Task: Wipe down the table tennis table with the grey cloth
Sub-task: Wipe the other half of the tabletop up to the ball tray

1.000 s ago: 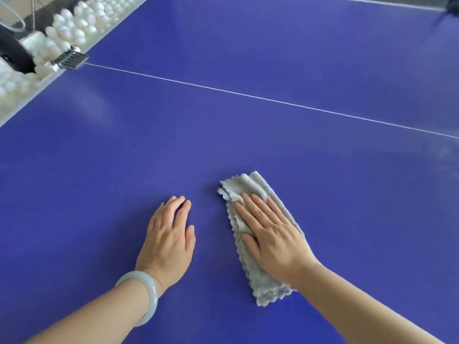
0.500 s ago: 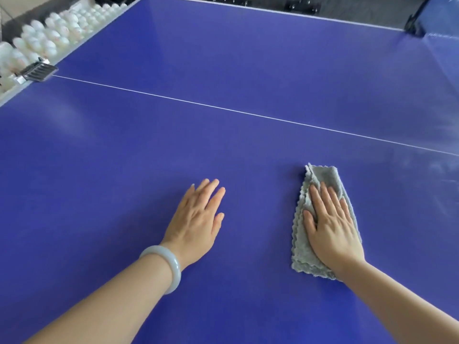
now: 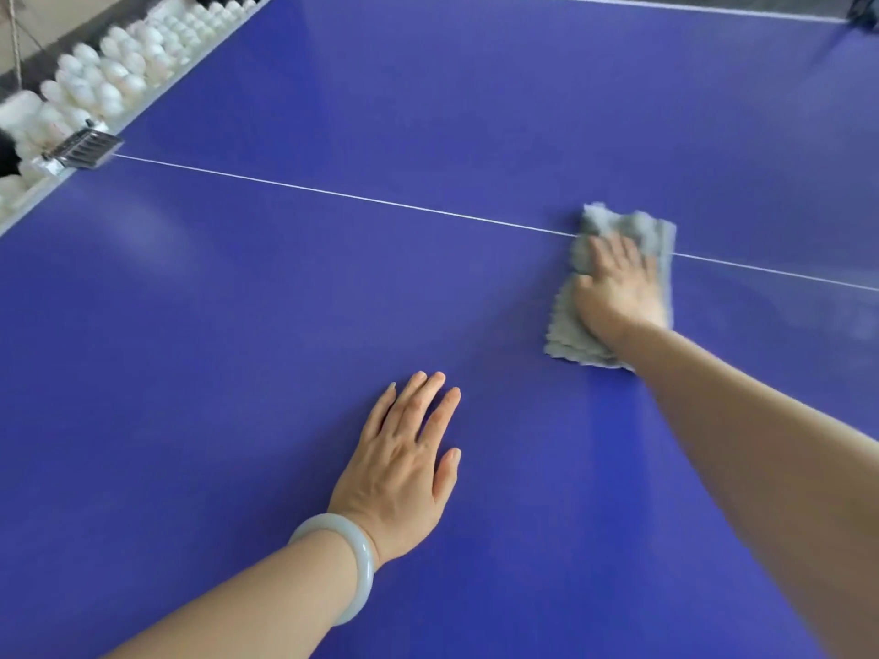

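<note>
Grey cloth (image 3: 568, 332): folded into a pad, flat on the blue desk (image 3: 285, 302), its far end lying across the white line (image 3: 333, 195).
Right hand (image 3: 618, 292): laid flat on the cloth, fingers straight, pressing rather than gripping (slightly blurred).
Left hand (image 3: 404, 463): palm down on the bare desk with fingers straight, well apart from the cloth.
Handling: probably soft, light and limp, so likely to bunch if pushed by one edge.
Hold: best with the palm over its middle.

right hand (image 3: 618, 287) slid grey cloth (image 3: 613, 283) forward, onto white line (image 3: 333, 195)
</note>
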The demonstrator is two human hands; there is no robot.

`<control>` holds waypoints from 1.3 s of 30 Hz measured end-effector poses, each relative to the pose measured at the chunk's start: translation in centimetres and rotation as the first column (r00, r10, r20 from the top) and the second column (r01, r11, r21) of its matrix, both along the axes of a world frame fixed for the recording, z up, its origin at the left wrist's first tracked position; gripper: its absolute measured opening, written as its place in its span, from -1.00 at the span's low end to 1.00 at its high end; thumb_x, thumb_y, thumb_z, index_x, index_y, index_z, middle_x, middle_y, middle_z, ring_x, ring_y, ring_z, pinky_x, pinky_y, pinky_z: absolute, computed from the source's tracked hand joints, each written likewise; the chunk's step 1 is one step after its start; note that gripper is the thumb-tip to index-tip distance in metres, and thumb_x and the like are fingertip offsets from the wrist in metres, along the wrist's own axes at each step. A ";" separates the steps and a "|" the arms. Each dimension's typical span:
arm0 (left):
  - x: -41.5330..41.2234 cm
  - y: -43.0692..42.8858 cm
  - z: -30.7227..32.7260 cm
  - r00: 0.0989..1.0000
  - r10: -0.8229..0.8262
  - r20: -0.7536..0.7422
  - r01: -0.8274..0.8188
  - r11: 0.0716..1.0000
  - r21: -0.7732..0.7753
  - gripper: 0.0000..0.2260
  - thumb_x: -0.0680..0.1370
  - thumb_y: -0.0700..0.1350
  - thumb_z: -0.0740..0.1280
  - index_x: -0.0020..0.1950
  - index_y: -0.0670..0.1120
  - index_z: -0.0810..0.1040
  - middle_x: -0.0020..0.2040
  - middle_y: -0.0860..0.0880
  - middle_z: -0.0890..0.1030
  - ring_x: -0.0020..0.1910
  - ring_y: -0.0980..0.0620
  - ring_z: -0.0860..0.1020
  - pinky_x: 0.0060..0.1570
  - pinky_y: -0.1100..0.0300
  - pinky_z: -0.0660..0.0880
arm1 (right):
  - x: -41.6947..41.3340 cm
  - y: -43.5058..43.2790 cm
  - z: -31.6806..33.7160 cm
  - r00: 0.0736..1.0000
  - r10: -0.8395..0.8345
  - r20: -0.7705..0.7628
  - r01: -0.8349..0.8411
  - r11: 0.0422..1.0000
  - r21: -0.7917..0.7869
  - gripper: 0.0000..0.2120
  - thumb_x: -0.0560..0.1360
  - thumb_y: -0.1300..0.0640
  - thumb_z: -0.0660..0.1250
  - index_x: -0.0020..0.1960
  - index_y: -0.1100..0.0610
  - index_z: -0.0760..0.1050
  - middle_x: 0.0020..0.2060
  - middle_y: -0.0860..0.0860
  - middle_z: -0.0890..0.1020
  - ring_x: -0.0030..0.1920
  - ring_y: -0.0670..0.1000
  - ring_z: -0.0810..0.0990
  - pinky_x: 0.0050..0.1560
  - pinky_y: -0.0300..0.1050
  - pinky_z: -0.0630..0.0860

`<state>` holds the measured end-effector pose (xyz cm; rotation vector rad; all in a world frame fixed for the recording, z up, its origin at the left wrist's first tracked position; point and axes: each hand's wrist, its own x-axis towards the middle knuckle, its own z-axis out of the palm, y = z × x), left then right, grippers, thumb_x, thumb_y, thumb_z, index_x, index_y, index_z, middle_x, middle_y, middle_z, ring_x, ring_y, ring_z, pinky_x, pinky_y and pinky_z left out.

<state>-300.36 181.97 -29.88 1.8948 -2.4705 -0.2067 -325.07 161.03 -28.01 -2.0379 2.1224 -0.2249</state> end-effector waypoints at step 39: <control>1.0 0.7 1.1 0.956 -0.021 -0.291 0.030 0.999 0.028 -0.56 0.67 -0.18 0.08 0.57 -0.20 0.19 0.59 -0.07 0.15 0.59 0.00 0.05 0.56 0.11 -0.09 | 6.8 29.2 -2.0 0.944 0.327 -0.049 -0.328 0.944 -0.022 -0.46 0.67 -0.11 -0.06 0.62 -0.03 0.04 0.60 -0.09 0.04 0.60 -0.09 -0.08 0.58 0.01 -0.05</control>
